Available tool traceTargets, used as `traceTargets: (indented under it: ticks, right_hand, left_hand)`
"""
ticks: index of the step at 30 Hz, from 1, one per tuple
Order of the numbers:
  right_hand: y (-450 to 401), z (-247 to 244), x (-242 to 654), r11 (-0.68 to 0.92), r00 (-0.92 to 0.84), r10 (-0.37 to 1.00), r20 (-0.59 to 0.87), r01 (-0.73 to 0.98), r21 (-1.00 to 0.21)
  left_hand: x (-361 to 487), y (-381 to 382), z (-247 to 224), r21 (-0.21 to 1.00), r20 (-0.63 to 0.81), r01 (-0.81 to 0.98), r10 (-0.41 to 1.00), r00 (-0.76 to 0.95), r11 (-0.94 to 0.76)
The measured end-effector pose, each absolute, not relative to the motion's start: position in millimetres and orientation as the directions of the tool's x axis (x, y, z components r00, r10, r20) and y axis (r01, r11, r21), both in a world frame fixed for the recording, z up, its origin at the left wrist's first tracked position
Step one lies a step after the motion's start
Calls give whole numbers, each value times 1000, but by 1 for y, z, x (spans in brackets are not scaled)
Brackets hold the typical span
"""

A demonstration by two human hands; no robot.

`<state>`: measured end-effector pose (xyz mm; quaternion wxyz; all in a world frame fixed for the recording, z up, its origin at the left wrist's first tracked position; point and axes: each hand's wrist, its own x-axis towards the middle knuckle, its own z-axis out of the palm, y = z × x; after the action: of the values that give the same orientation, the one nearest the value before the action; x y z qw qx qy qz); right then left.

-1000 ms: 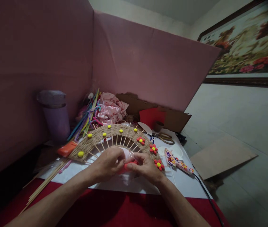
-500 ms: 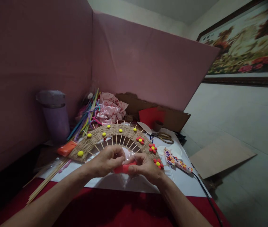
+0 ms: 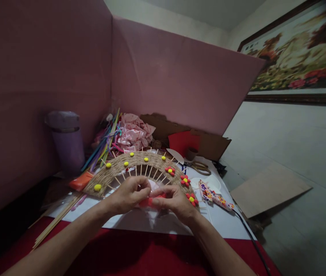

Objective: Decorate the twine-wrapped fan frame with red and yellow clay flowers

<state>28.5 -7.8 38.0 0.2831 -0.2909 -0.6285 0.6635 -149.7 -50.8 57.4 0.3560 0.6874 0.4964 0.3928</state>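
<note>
Both hands meet over the white sheet, in front of a woven arch. Between them is red clay (image 3: 148,202) in a clear plastic wrapper. My left hand (image 3: 132,193) is closed, its thumb and fingers pinching at the wrapper's edge. My right hand (image 3: 172,199) is closed around the right side of the packet. Thin sticks radiate from the twine arch (image 3: 113,170). Yellow dots sit along its left and top, and red flowers with yellow centres (image 3: 185,180) sit on its right side.
An orange packet (image 3: 81,181) and wooden sticks (image 3: 55,222) lie at the left, near a purple tumbler (image 3: 68,143). Pink cloth (image 3: 135,132) is behind the arch. Scissors (image 3: 200,167) and a flower-patterned corded tool (image 3: 216,197) rest at the right.
The red packet has shifted and tilted slightly between my hands, and my right fingers have moved a little over it. Both hands still hold it.
</note>
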Motion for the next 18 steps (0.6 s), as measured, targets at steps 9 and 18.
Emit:
traceTargets:
  ticks: [9,18]
  right_hand:
    - [-6,32,29,-127,-777,626,-60,-25,-992]
    - [-12,34,24,-67,-706,707,-44,-4,-998]
  left_hand:
    - [-150,-50,52,923,163,311,961,222,-228]
    - [-147,-50,59,901,201,360,969,145,-241]
